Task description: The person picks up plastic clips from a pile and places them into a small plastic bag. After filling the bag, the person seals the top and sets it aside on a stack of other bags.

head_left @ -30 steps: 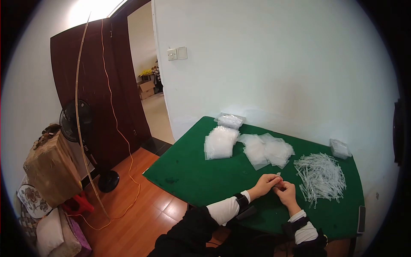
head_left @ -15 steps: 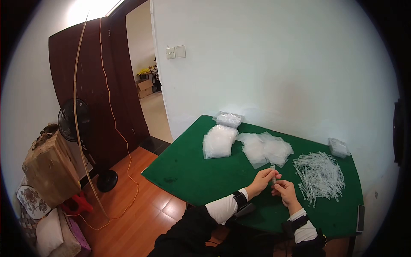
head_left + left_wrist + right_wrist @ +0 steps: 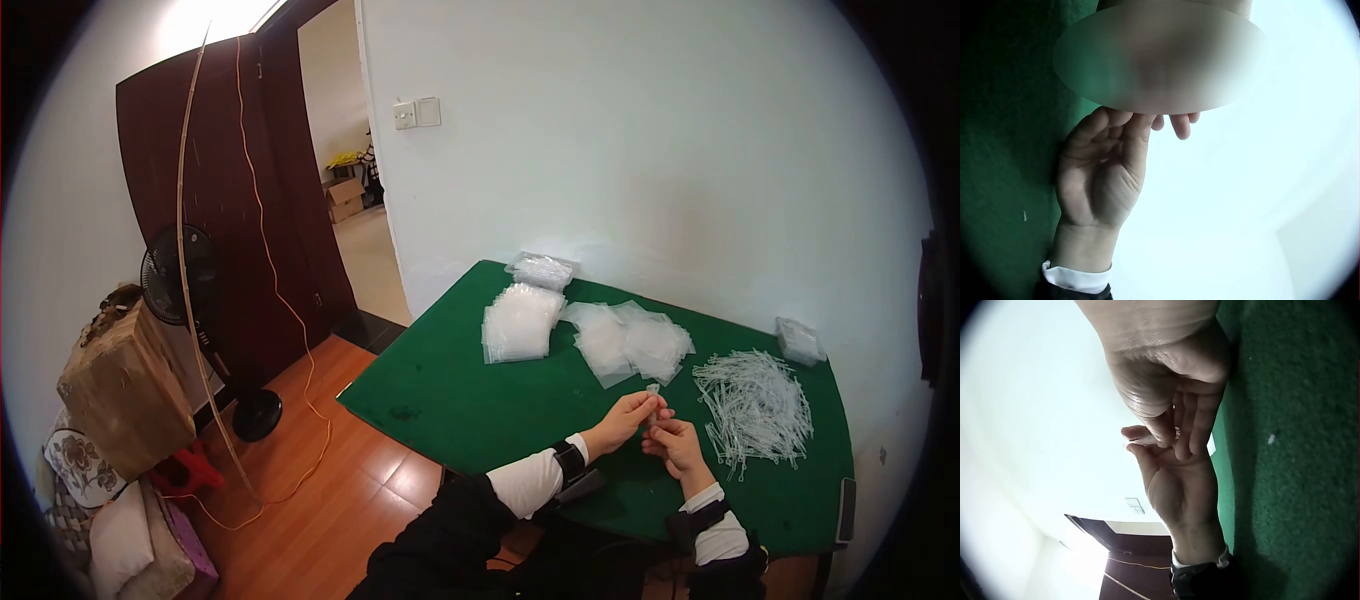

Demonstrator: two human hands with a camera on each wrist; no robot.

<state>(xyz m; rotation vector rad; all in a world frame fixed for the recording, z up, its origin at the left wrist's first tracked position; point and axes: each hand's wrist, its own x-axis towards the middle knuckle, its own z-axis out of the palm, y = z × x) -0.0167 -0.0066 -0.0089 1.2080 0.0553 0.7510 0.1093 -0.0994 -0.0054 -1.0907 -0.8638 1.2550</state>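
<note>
In front of the clear bags [image 3: 655, 342], my left hand [image 3: 618, 428] pinches the upper end of a small clear plastic piece [image 3: 653, 390] between thumb and fingers. My right hand [image 3: 682, 449] is just below and to the right, its thumb and fingertips pinching the lower part. In the right wrist view, the right hand [image 3: 1169, 381] and left hand [image 3: 1182, 490] meet at the clear piece [image 3: 1145, 440]. The left wrist view shows the right hand [image 3: 1100, 169] with bent fingers; a blurred patch hides the held piece. A heap of clear looped strips [image 3: 755, 410] lies to the right.
On the green table [image 3: 430, 380] lie another fan of clear bags [image 3: 522, 325], a clear packet [image 3: 541, 270] at the back edge and one [image 3: 800, 341] at the right. A dark flat object [image 3: 846, 510] is at the right edge. A fan [image 3: 180, 275] stands left, on the floor.
The hands have drawn slightly apart, the right now below the left, and more of the clear piece shows between them. The head view has shifted slightly.
</note>
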